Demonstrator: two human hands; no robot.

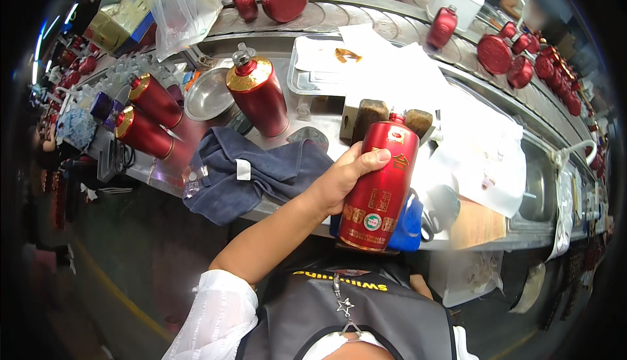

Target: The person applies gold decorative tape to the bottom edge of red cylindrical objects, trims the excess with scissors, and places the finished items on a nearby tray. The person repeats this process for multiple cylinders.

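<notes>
My left hand [351, 176] is closed round a red bottle [381, 193] with gold and white markings, held upright in front of my chest, thumb across its front. Beneath and behind its lower end is a blue cloth [409, 224]. Only a bit of my right forearm [420, 287] shows by the apron; the hand itself is hidden. Behind the bottle's neck stand two brown blocks, perhaps brushes [370, 119]. Just left of my left hand lies a dark blue-grey cloth [261, 170] with a white tag.
A red bottle with a gold shoulder [261, 98] stands left of centre, beside a metal bowl [208, 95]. Two more red bottles [145, 131] are further left. Behind runs a conveyor [392, 20] carrying red bottles. At right are a wooden board [480, 223] and a sink [537, 187].
</notes>
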